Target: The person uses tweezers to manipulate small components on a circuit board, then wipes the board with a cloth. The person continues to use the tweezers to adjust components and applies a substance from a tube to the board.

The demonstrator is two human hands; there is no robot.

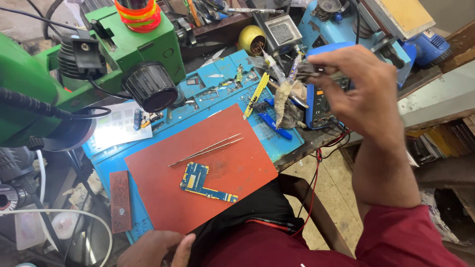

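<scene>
Microscope body comes first from where I watch: the big green stereo microscope (74, 74) fills the upper left, its black eyepiece tube pointing down over a lit patch of bench. Under it spreads the blue silicone work mat (277, 138), and on that lies the flat red-orange rectangular pad (232, 168).

My right hand (361, 94) is raised over the far right edge of the mat, above the blue multimeter (319, 106). Its fingers are curled in and pinched together on a small dark tool (308, 70); I cannot tell what kind of tool it is, as the grip hides most of it.

My left hand (156, 249) sits low at the bottom edge of the view, close to my red shirt, fingers loosely bent; I cannot tell whether it holds anything.

On the red pad, the small blue L-shaped circuit board (203, 182) lies flat, well apart from the right hand and nearer to the left, which sits below it. Just above the board rest the thin steel tweezers (208, 150), slanted and touching neither hand. A narrow brown block (120, 200) lies at the mat's left edge.
</scene>
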